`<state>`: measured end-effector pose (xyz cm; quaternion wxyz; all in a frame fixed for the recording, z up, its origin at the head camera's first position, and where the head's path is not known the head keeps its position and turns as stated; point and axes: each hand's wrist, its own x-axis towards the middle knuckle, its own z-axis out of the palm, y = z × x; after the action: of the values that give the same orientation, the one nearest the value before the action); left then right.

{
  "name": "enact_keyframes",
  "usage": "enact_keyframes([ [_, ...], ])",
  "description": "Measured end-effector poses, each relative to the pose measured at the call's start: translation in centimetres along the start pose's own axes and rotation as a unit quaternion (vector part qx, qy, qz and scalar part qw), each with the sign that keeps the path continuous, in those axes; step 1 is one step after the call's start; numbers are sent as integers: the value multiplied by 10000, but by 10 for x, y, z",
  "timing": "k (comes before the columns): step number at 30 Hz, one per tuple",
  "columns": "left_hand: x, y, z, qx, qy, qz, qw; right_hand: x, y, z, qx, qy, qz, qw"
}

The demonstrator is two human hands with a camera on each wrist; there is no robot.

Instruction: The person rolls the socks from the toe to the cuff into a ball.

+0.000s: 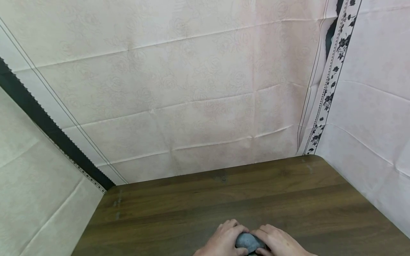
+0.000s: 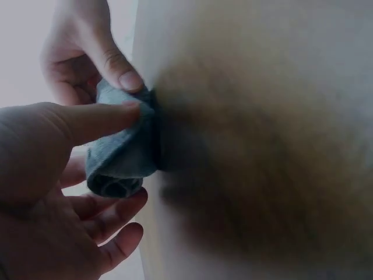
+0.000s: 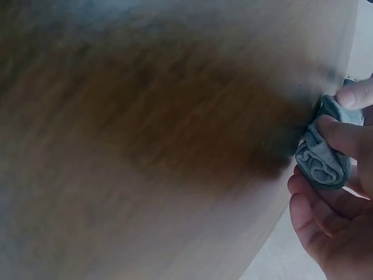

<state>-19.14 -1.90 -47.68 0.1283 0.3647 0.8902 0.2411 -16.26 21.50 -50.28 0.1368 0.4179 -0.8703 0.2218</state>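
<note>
Both hands hold a small blue-grey rolled-up cloth (image 1: 250, 242) at the near edge of the wooden table, low in the head view. My left hand (image 1: 224, 241) grips it from the left, and my right hand (image 1: 279, 242) from the right. In the left wrist view, both thumbs press on the outer layer of the rolled cloth (image 2: 119, 151), while the left fingers curve beneath its end. Spiral folds show at the end of the rolled cloth (image 3: 322, 166) in the right wrist view, with the right thumb on top and fingers below.
The brown wood-grain table (image 1: 198, 206) spreads ahead of the hands. Behind it hangs a creased, pale patterned cover (image 1: 192, 89), with more pale sheeting (image 1: 368, 106) at the right and left. A dark strip (image 1: 54, 131) runs down the left corner.
</note>
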Motion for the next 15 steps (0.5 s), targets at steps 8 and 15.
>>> enact_keyframes([
  [8,2,0,4,117,174,125,9997,0,-1,1,-101,169,-87,9998],
  [15,1,-1,5,-56,374,327,9987,-2,-5,0,206,43,247,9995],
])
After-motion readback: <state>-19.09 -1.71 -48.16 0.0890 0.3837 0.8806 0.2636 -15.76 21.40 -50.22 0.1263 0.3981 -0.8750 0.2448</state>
